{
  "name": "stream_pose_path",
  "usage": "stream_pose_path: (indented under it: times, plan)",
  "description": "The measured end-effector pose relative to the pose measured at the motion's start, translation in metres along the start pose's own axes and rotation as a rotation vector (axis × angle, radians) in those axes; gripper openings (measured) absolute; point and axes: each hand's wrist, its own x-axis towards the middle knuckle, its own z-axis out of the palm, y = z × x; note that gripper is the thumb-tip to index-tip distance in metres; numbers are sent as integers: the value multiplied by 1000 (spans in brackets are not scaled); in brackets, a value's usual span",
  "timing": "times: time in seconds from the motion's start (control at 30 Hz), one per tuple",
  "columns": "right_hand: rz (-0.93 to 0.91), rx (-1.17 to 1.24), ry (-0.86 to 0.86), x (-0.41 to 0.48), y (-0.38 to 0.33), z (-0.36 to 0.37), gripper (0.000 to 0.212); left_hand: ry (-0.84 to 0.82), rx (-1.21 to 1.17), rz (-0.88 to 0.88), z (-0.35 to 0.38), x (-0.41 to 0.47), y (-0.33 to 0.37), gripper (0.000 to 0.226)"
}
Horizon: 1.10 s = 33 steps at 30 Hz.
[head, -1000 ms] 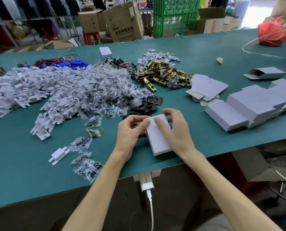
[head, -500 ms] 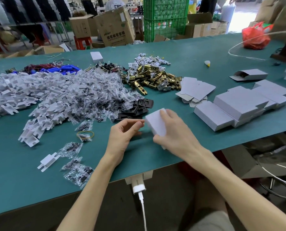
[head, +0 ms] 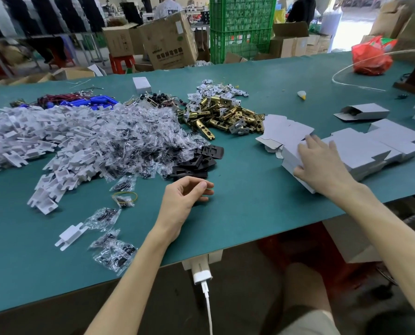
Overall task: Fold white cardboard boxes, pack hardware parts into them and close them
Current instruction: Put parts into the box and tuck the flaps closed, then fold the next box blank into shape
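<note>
Brown carton (head: 170,42), illegible print; white boxes (head: 361,151)

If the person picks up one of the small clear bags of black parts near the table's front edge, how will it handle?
Probably floppy: the clear bags lie crumpled and flat on the green table. Likely slippery, since the film looks glossy. Unlikely to roll; the loose parts inside would probably shift.

The table (head: 250,213) carries four uncountable heaps (white brackets (head: 32,139), bagged screws (head: 129,136), brass latches (head: 225,114), black plates (head: 196,163)), one rubber band (head: 125,198), one red bag (head: 370,59) near its far right corner, and one closed box (head: 290,157) in the right hand (head: 322,165).
</note>
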Motion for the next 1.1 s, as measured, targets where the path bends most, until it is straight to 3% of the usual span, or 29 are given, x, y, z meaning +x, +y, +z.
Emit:
stream_pose_path:
  times: [0.07,0.2,0.37,0.53,0.8,1.1]
  plan:
    - [-97,84,68,-1,-8,6,45,-3,6,-2,0,1,0,12]
    - [-249,553,37,-5,-41,12,59,1,19,-7,0,0,1,12]
    - [-30,820,7,7,-35,40,58,10,22,-6,0,-1,1,11]
    - [-26,1144,-20,11,-12,54,59,8,39,-9,0,-2,2,11]
    - [-99,1119,-25,19,6,53,56,16,34,-18,-1,-4,5,12]
    - [-32,934,41,27,28,51,42,0,82,-26,3,-3,5,12]
